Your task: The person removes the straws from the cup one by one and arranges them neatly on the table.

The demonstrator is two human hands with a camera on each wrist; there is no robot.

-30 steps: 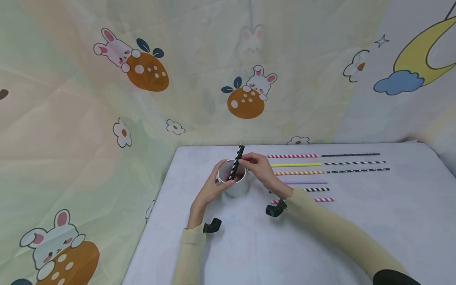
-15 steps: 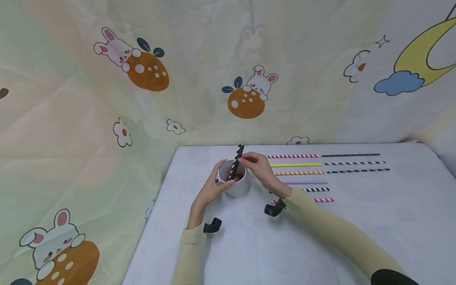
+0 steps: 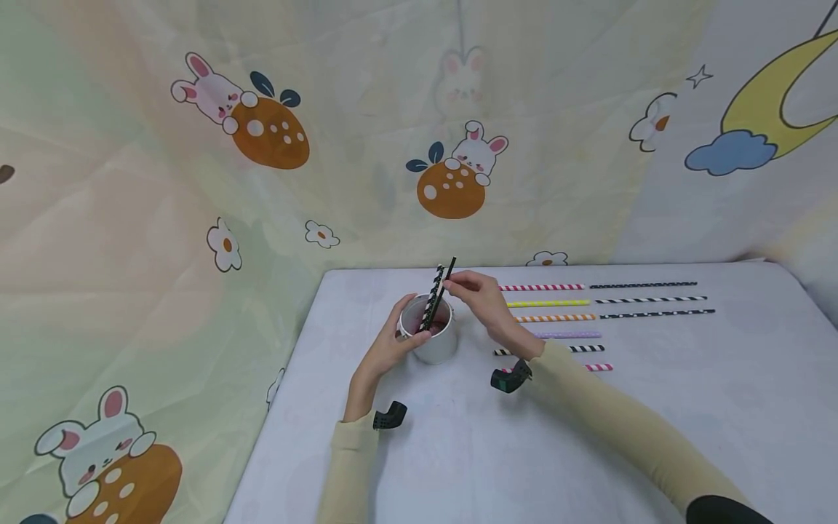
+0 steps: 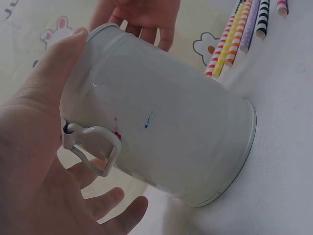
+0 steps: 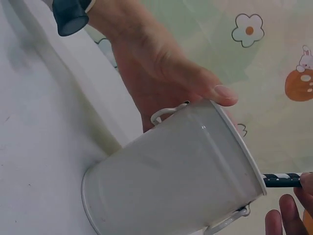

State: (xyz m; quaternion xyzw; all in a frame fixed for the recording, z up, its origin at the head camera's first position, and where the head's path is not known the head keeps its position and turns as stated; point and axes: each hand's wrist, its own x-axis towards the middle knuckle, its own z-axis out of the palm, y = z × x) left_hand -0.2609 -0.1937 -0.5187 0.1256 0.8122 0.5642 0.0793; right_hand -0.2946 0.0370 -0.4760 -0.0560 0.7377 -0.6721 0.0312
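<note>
A white metal bucket (image 3: pixel 437 348) with small side handles stands on the table. My left hand (image 3: pixel 388 348) holds it by the rim, the thumb over the near edge; in the left wrist view its other fingers spread beside the wall. Black-and-white patterned paper straws (image 3: pixel 430 302) lean together in the bucket, their lower ends hidden inside. A dark straw (image 3: pixel 450 269) slants apart from them, pinched near its upper part by my right hand (image 3: pixel 483 300). In the right wrist view the straws (image 5: pixel 281 181) stick out past the rim beside the right fingers.
Right of the bucket, paper straws lie in two columns: a red-striped straw (image 3: pixel 543 287), a yellow straw (image 3: pixel 550 303), an orange-striped straw (image 3: pixel 556 318), a purple straw (image 3: pixel 568 335) and several black-and-white straws (image 3: pixel 655 299). A printed cloth backdrop (image 3: pixel 366 182) rises behind the table (image 3: pixel 458 451).
My right hand has shifted slightly up and right, drawing one dark straw apart from the others in the bucket. The left hand and bucket stay in place.
</note>
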